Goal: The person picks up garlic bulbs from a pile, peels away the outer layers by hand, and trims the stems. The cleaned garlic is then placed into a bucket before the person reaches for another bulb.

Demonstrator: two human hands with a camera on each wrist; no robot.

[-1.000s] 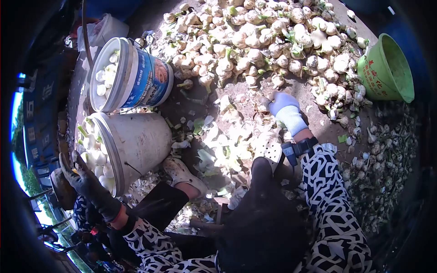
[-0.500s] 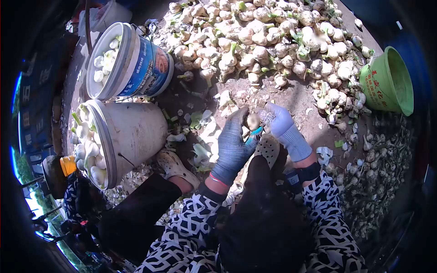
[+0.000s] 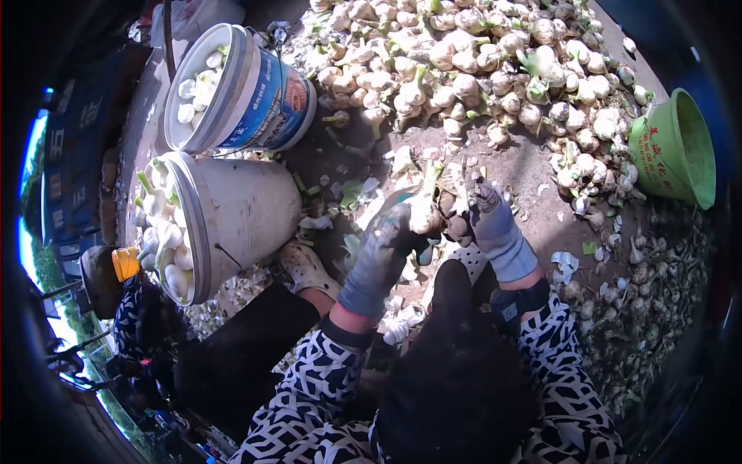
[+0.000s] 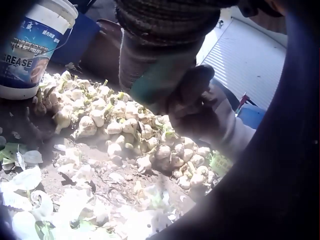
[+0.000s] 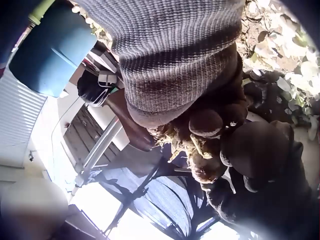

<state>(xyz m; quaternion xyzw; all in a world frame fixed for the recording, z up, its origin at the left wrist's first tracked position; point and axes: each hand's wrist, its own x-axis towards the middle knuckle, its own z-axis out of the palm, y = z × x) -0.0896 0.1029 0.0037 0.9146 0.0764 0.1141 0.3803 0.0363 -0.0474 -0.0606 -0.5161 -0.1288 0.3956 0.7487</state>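
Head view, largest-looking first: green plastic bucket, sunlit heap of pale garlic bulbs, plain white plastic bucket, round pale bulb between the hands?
1. Heap
2. White bucket
3. Green bucket
4. Round bulb

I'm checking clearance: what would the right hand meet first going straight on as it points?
From the head view, the right hand would probably meet the near edge of the garlic pile first, though its height above the ground is unclear.

The sleeves [image 3: 568,363] are patterned, the gloves [image 3: 375,267] grey.

Gloved left hand [image 4: 157,70] before a garlic heap [image 4: 120,120]
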